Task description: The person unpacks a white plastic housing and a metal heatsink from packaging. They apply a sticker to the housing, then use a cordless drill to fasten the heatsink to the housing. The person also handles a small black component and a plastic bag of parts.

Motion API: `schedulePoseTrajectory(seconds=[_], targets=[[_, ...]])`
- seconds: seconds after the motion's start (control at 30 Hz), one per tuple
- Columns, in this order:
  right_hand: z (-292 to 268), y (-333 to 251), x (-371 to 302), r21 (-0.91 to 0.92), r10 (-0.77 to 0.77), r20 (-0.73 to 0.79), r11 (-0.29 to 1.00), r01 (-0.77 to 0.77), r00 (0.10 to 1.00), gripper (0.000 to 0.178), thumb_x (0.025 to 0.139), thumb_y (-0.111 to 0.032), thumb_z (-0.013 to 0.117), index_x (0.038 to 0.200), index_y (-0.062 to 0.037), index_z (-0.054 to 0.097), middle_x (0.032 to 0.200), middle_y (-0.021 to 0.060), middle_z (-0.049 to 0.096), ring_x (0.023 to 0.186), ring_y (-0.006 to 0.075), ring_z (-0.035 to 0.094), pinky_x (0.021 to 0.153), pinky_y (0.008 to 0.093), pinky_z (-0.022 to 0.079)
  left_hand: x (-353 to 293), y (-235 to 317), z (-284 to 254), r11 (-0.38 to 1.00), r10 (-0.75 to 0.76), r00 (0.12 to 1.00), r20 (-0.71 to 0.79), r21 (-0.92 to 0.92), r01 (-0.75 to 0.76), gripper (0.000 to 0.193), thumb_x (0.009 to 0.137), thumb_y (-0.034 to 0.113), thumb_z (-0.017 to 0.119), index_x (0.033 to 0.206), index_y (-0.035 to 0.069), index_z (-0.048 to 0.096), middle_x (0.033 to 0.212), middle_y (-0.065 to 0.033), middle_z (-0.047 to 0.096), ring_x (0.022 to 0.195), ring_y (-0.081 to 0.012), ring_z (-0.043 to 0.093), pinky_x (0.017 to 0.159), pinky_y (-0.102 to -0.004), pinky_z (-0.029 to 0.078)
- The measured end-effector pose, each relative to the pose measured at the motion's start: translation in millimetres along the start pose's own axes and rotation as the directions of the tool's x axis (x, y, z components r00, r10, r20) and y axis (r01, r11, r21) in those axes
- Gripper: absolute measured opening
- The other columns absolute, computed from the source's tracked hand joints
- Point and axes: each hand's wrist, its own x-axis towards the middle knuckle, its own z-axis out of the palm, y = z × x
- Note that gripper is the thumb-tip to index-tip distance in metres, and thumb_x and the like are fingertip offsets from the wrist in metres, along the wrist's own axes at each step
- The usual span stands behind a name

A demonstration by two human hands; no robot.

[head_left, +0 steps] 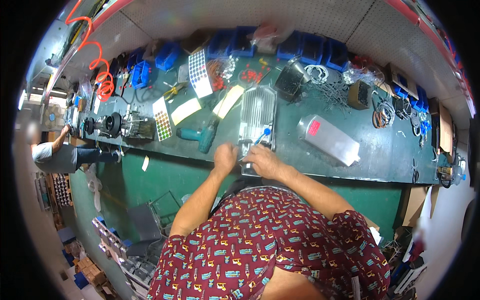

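Note:
In front of me, a silver finned metal housing (257, 111) lies on the green workbench (290, 160), its long side pointing away from me. My left hand (226, 157) is closed at the left of its near end, fingers curled together. From the right, my right hand (264, 161) reaches over the same end with its fingers pinched. Whatever is between the fingers of either hand is too small or hidden to name. Just beyond my right hand, a round blue piece (267, 131) with a thin blue-white lead rests on the housing.
A teal power drill (204, 136) lies left, near sticker sheets (201, 75) and yellow paper (186, 111). At right is a silver cover (330, 139) with a red label. Blue bins (240, 41) line the back. A motor assembly (131, 125) and another person (52, 154) are far left.

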Motion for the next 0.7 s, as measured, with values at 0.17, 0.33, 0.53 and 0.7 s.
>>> schedulePoseTrajectory(seconds=[0.17, 0.33, 0.53, 0.7], targets=[[5, 4, -1, 0.076, -0.025, -0.058, 0.997, 0.029, 0.998, 0.033, 0.076, 0.001, 0.06, 0.106, -0.0077, 0.072, 0.1, 0.013, 0.06, 0.1, 0.0349, 0.056, 0.091, 0.0444, 0.049, 2, 10, 0, 0.985, -0.065, 0.994, 0.089, 0.167, 0.05, 0.026, 0.087, 0.022, 0.069, 0.079, -0.002, 0.064, 0.076, -0.0263, 0.064, 0.077, -0.0453, 0.064, 0.068, -0.0524, 0.049], [-6, 6, -4, 0.163, -0.021, -0.201, 0.985, 0.055, 0.979, 0.04, 0.078, 0.005, 0.055, 0.115, -0.0049, 0.066, 0.103, 0.0142, 0.062, 0.1, 0.0354, 0.058, 0.09, 0.0442, 0.05, -1, 4, 4, 0.998, -0.055, 0.996, 0.068, 0.031, 0.053, 0.026, 0.088, 0.023, 0.068, 0.081, -0.002, 0.064, 0.079, -0.0269, 0.065, 0.079, -0.0463, 0.064, 0.07, -0.0524, 0.049], [-32, 14, -16, 0.294, 0.163, -0.27, 0.952, -0.08, 0.949, 0.032, 0.084, 0.002, 0.051, 0.111, -0.0008, 0.067, 0.101, 0.0201, 0.065, 0.094, 0.0392, 0.063, 0.085, 0.0442, 0.052, 10, -30, 13, 0.973, -0.105, 0.985, 0.135, -0.191, 0.13, 0.031, 0.087, 0.024, 0.07, 0.075, -0.002, 0.062, 0.068, -0.0218, 0.062, 0.061, -0.0332, 0.06, 0.062, -0.045, 0.047], [-48, 23, -22, 0.383, 0.345, -0.34, 0.901, -0.206, 0.875, 0.025, 0.088, 0.0, 0.054, 0.108, 0.0016, 0.068, 0.096, 0.0201, 0.067, 0.089, 0.0371, 0.066, 0.08, 0.0402, 0.054, 33, -35, 0, 0.983, -0.049, 0.99, 0.131, -0.17, 0.071, 0.03, 0.087, 0.024, 0.071, 0.074, -0.002, 0.062, 0.066, -0.0199, 0.062, 0.059, -0.0289, 0.061, 0.059, -0.043, 0.047]])
